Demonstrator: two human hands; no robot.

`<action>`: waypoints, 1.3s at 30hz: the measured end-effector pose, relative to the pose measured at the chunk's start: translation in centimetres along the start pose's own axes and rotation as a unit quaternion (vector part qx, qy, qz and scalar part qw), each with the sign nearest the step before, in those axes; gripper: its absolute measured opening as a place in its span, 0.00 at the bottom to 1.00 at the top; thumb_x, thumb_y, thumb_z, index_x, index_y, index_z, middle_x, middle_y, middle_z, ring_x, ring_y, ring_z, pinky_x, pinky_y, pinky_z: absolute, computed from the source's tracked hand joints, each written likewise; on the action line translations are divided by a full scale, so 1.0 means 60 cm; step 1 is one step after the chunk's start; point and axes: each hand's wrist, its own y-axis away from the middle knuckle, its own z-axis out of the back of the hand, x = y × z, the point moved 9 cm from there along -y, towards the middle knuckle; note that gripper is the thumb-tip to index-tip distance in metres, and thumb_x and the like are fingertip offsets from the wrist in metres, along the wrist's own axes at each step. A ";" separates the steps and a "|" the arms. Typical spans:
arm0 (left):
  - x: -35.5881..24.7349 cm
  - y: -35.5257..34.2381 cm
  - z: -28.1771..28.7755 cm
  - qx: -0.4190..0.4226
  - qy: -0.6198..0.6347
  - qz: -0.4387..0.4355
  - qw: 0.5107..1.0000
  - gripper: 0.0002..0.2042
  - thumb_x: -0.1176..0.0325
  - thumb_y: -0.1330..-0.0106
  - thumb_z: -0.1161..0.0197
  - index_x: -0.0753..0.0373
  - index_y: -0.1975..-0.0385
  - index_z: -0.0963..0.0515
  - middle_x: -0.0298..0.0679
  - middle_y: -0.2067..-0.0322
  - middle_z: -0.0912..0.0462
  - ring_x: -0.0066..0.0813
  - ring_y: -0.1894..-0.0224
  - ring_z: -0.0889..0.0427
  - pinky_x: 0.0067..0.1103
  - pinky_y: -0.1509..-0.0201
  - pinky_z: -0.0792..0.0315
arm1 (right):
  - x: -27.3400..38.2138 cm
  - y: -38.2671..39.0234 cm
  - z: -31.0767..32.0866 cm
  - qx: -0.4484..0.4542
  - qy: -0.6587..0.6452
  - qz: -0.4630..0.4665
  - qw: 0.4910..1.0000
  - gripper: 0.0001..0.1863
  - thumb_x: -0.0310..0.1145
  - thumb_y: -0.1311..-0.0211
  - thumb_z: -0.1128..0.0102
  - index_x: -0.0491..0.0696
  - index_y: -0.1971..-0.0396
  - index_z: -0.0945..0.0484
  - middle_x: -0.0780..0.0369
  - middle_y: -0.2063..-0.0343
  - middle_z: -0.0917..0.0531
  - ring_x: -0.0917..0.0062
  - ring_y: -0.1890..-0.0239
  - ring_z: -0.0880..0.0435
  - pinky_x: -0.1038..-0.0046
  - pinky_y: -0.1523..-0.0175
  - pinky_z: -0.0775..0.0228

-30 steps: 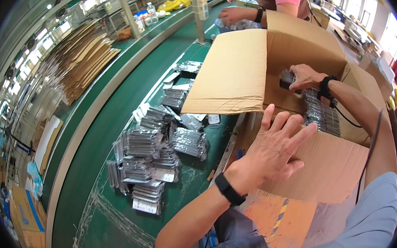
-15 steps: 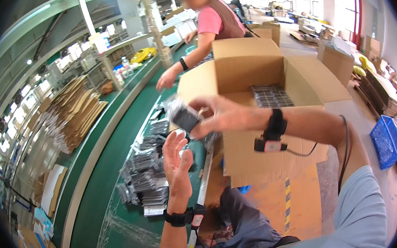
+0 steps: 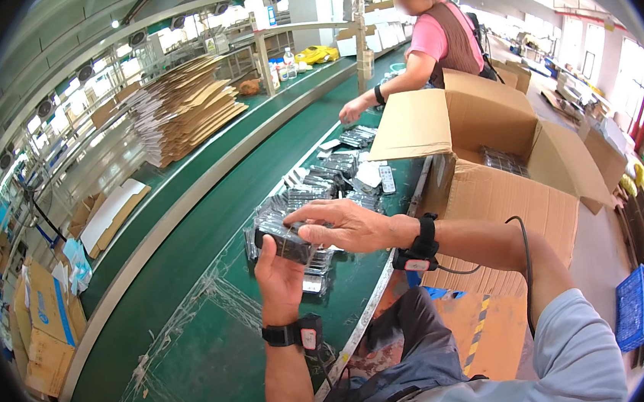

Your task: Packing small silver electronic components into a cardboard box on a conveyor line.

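Observation:
Between my hands is a stack of dark flat pieces in clear plastic bags [image 3: 282, 237], which look like small remote controls. My left hand [image 3: 282, 285] grips it from below, its thumb up along the near side. My right hand [image 3: 348, 225] closes over the top and right side, fingers bent onto the plastic. Beneath and beyond lies a pile of similar bagged pieces [image 3: 329, 174] on the green conveyor belt [image 3: 185, 305]. A pale remote control with buttons [image 3: 387, 180] shows at the pile's right edge.
An open cardboard box [image 3: 517, 203] stands right of the belt, several bagged stacks [image 3: 504, 160] inside. A co-worker [image 3: 438, 38] reaches over the pile's far end. Flattened cartons [image 3: 188, 109] are piled beyond the belt; a blue crate [image 3: 635, 308] sits at right.
My right hand has brought the stack down and left to my left hand, which was open and now grips it. The view has turned right-to-left, shifting the box and co-worker rightward.

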 end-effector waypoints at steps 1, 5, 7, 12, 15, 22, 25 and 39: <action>-0.003 0.001 0.003 -0.009 0.001 0.007 1.000 0.26 0.50 0.28 0.43 0.64 0.40 0.31 0.45 0.46 0.20 0.39 0.44 0.19 0.41 0.41 0.23 | -0.008 -0.003 -0.003 0.017 -0.024 -0.018 0.999 0.23 0.44 0.31 0.42 0.45 0.43 0.25 0.50 0.52 0.19 0.59 0.53 0.17 0.63 0.50 0.25; 0.006 -0.005 0.042 -0.022 -0.030 0.063 0.997 0.27 0.49 0.29 0.43 0.65 0.41 0.30 0.47 0.47 0.19 0.42 0.45 0.18 0.47 0.42 0.22 | -0.015 -0.002 -0.007 0.003 0.046 0.049 0.998 0.11 0.30 0.36 0.38 0.46 0.55 0.20 0.55 0.53 0.20 0.64 0.55 0.17 0.68 0.55 0.21; 0.013 -0.011 0.020 -0.020 -0.046 0.081 0.995 0.25 0.51 0.28 0.43 0.70 0.45 0.28 0.47 0.53 0.17 0.39 0.53 0.14 0.38 0.50 0.17 | -0.020 0.003 -0.004 -0.011 0.075 0.070 0.995 0.06 0.25 0.39 0.37 0.46 0.61 0.20 0.59 0.56 0.21 0.67 0.57 0.17 0.70 0.60 0.21; 0.036 -0.016 0.028 -0.051 -0.032 0.094 0.994 0.23 0.52 0.29 0.42 0.66 0.46 0.26 0.46 0.53 0.16 0.37 0.56 0.14 0.34 0.52 0.18 | -0.016 0.022 -0.009 -0.017 0.067 0.079 0.994 0.05 0.27 0.38 0.38 0.45 0.67 0.25 0.58 0.67 0.24 0.65 0.65 0.19 0.66 0.61 0.26; 0.020 -0.015 0.030 -0.082 -0.016 0.059 0.995 0.22 0.52 0.29 0.42 0.65 0.47 0.26 0.45 0.54 0.16 0.36 0.55 0.14 0.31 0.51 0.19 | -0.027 0.033 -0.014 -0.012 -0.023 0.028 0.999 0.05 0.27 0.34 0.43 0.46 0.62 0.29 0.57 0.71 0.23 0.61 0.67 0.19 0.64 0.62 0.28; -0.011 -0.009 0.022 -0.123 -0.028 -0.047 0.991 0.23 0.50 0.28 0.42 0.66 0.49 0.26 0.47 0.54 0.18 0.39 0.51 0.17 0.31 0.47 0.23 | -0.009 0.068 -0.076 -0.020 0.031 0.057 0.998 0.06 0.27 0.34 0.43 0.46 0.60 0.28 0.52 0.69 0.20 0.52 0.64 0.18 0.58 0.62 0.28; -0.015 -0.013 0.029 -0.129 -0.034 -0.067 0.989 0.24 0.48 0.28 0.44 0.65 0.48 0.26 0.49 0.53 0.18 0.44 0.52 0.17 0.37 0.51 0.20 | 0.010 0.086 -0.067 -0.053 0.006 0.087 0.995 0.07 0.28 0.33 0.44 0.46 0.58 0.27 0.53 0.69 0.20 0.52 0.65 0.19 0.59 0.63 0.27; -0.102 0.016 0.036 -0.180 -0.188 -0.246 0.934 0.19 0.73 0.37 0.33 0.66 0.47 0.29 0.42 0.52 0.19 0.28 0.53 0.20 0.26 0.45 0.27 | 0.053 0.175 -0.102 -0.010 -0.187 -0.015 0.982 0.03 0.26 0.29 0.45 0.42 0.62 0.25 0.62 0.73 0.22 0.78 0.75 0.25 0.75 0.68 0.32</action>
